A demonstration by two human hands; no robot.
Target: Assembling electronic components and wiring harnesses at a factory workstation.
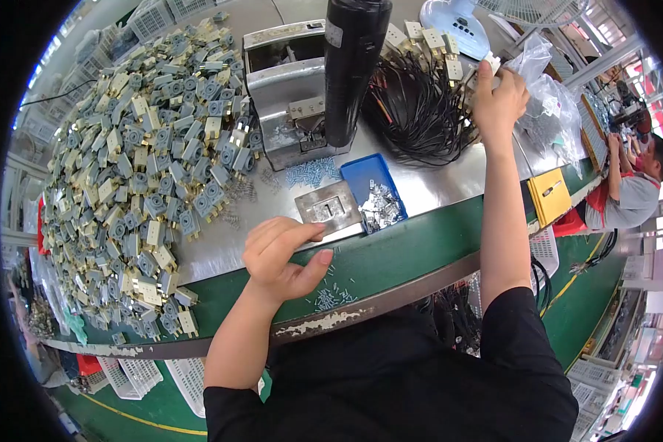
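- The metal worktop (435,188) with its green edge holds everything; it is the landmark here.
- A big heap of grey and cream plug parts (136,162) covers the left side of the worktop, likely piled close so they are easy to grab.
- A grey metal press (287,88) with a black cylinder (353,66) stands at the back middle of the worktop.
- A tangle of black wires (416,110) lies at the back right.
- A blue tray (368,177) of small shiny bits sits near the front, beside a flat metal plate (328,210).
- The right hand (499,96) reaches to the back right and closes on 1 cream plug (491,65); most of the plug is hidden.
- The left hand (280,258) rests at the front edge, fingers curled; whether it holds anything cannot be told.
- Tiny pins (331,295) lie by the left hand.
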